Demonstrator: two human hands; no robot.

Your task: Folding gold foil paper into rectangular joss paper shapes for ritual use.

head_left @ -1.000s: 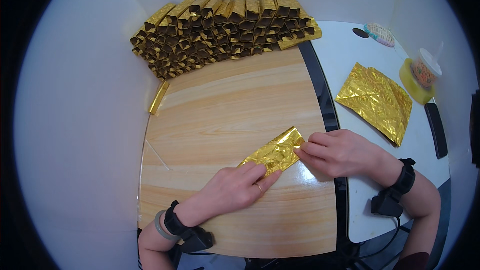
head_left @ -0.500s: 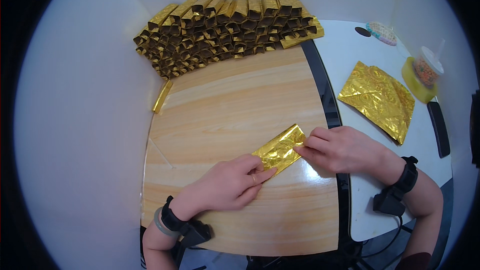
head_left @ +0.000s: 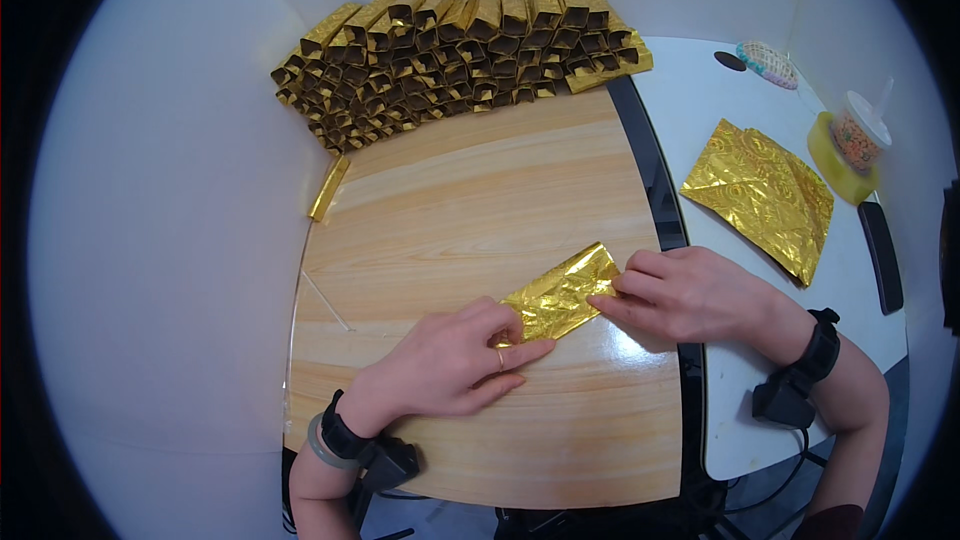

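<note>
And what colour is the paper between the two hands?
The paper is shiny gold; it shows best in the head view.

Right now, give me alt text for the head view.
The left hand touches a folded gold foil sheet on a tan tabletop while the right hand pinches its right end. Hollow gold tubes are stacked beyond; more gold foil lies on a white table at right.

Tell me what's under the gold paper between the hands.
The wooden table shows around the gold paper. Anything directly beneath the paper is covered and cannot be seen; the left hand also hides part of its left end.
</note>
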